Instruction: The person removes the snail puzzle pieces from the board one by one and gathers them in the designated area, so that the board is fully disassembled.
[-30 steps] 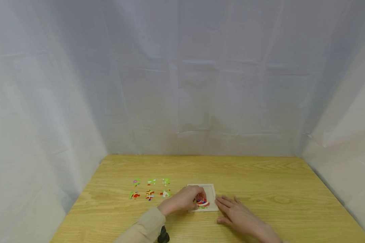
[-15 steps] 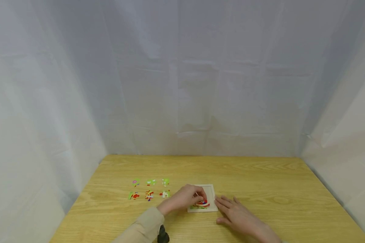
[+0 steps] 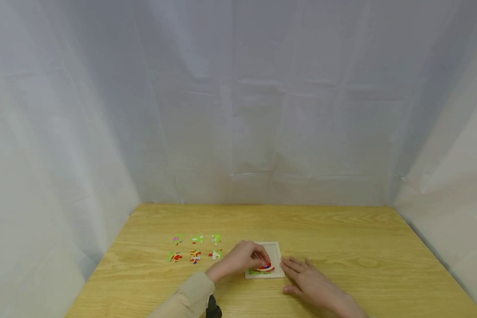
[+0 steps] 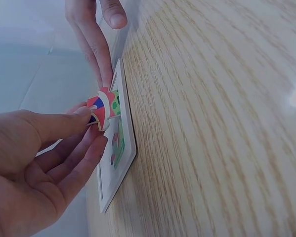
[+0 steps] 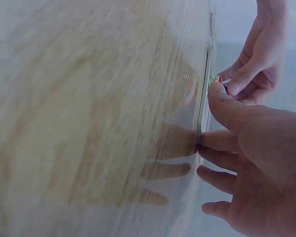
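Observation:
My left hand (image 3: 243,259) pinches a red, white and blue jigsaw piece (image 4: 99,109) between thumb and fingers, over the light wooden puzzle frame (image 3: 276,254). In the left wrist view the piece tilts up from the frame, close to a green-spotted piece (image 4: 115,102) lying inside it. Other green and red pieces lie in the frame's near part, partly covered by the hand. Beside the frame's right edge, my right hand (image 3: 310,282) lies with fingers extended, fingertips touching that edge in the head view.
Left of the frame, loose jigsaw pieces (image 3: 195,256) lie in two rows on the wooden table (image 3: 334,234). White sheeting (image 3: 254,110) encloses the table at the back and both sides. A black strap-like object (image 3: 213,307) sits at the left wrist.
The left fingers and the pinched piece have shifted slightly within the frame, showing more of the red and blue piece. The right hand stays at the frame's edge.

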Demonstrator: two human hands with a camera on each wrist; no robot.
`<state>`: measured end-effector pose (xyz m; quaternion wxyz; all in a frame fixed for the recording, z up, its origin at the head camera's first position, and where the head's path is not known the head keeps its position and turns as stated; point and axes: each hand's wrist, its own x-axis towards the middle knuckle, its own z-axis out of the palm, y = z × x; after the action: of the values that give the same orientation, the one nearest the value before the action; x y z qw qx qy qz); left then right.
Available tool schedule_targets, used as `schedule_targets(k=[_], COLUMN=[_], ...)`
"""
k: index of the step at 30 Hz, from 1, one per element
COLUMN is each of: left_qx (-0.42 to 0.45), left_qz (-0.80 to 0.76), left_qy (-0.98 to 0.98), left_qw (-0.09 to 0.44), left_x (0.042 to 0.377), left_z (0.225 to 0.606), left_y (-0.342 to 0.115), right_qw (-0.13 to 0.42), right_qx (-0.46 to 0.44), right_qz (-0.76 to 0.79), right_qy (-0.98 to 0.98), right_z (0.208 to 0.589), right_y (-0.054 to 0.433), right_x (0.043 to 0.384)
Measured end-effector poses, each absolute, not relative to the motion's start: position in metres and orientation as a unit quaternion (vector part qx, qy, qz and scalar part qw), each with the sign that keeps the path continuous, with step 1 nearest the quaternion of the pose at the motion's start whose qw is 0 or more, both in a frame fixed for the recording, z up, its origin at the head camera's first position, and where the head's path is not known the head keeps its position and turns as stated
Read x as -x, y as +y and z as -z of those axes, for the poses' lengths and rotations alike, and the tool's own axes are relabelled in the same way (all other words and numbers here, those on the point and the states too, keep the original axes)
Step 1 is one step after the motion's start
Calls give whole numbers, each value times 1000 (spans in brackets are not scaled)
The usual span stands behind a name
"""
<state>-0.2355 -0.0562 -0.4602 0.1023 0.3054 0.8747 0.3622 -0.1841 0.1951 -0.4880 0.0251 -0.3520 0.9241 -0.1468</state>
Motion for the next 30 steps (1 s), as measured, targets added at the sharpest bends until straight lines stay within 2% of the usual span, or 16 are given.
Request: schedule_targets(k=[12,30], left_qx=[-286,-246], left_qz=[-392,-404], left_qy=[870,877], left_qw=[90,83], left_x=[242,236], left_z=[463,448], left_y=[-71,-141], right_qw=[29,21], right_qx=[350,349], right_qz=[152,145], right_qy=[924,926], right_z=[485,486], right_y=[195,191], right_x=[183,183])
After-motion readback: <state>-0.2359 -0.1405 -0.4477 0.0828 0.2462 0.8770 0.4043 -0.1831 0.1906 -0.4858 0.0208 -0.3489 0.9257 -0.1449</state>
